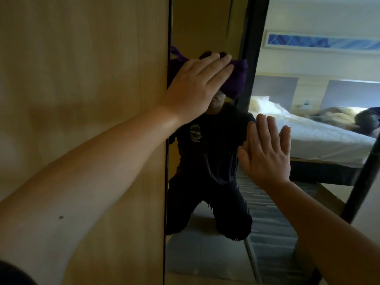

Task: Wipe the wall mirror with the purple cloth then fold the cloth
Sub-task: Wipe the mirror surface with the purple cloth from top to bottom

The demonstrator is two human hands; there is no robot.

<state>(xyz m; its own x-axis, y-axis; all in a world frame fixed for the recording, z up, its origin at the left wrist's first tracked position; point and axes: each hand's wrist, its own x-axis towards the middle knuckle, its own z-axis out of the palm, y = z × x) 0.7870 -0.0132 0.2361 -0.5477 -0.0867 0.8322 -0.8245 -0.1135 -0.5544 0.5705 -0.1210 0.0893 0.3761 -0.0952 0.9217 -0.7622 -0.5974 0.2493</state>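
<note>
The wall mirror stands right in front of me, its left edge against a wooden panel. The purple cloth is bunched against the glass near the mirror's upper left. My left hand presses the cloth flat to the glass with straight fingers. Most of the cloth is hidden under that palm. Lower and to the right, my right hand rests flat on the mirror, fingers straight and pointing up, holding nothing.
A light wooden panel fills the left half of the view. The mirror's dark frame runs down at the right. The glass reflects a kneeling person in black, a white bed and striped carpet.
</note>
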